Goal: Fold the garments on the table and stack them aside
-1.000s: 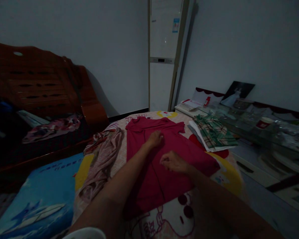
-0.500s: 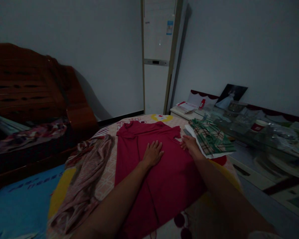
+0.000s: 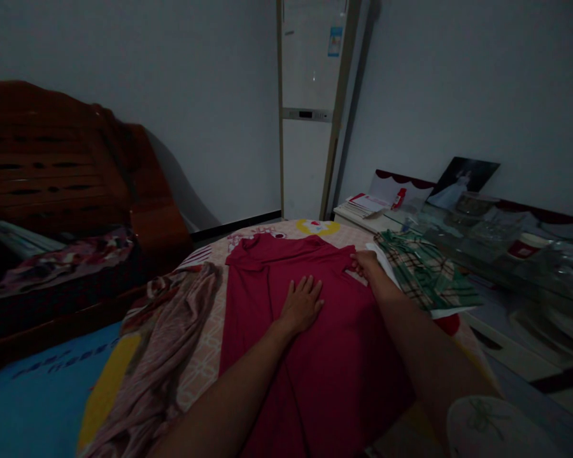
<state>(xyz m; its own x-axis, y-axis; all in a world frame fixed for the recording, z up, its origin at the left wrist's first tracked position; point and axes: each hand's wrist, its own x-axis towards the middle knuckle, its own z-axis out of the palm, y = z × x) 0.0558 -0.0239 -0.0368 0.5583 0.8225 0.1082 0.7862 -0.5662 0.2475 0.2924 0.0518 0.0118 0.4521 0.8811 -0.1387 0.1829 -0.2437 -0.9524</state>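
A dark pink short-sleeved shirt (image 3: 334, 356) lies spread on a round table with a patterned tablecloth (image 3: 205, 362), its collar at the far side. My left hand (image 3: 302, 306) rests flat on the middle of the shirt, fingers spread. At the shirt's right sleeve, my right hand (image 3: 367, 263) has its fingers closed on the sleeve edge. Just right of that hand sits a folded green plaid garment (image 3: 427, 270) on something white. A crumpled brownish-pink cloth (image 3: 176, 346) lies along the table's left side.
A wooden bench (image 3: 52, 165) stands at the left, near a light blue surface (image 3: 42, 407). Behind the table is a tall white air conditioner (image 3: 308, 165). At the right, a glass-topped cabinet holds a paper cup (image 3: 528, 248), a photo (image 3: 464, 181) and a red bottle (image 3: 398, 198).
My right hand has closed on the shirt's right sleeve edge. My left hand stays flat on the shirt. The whole view has shifted slightly.
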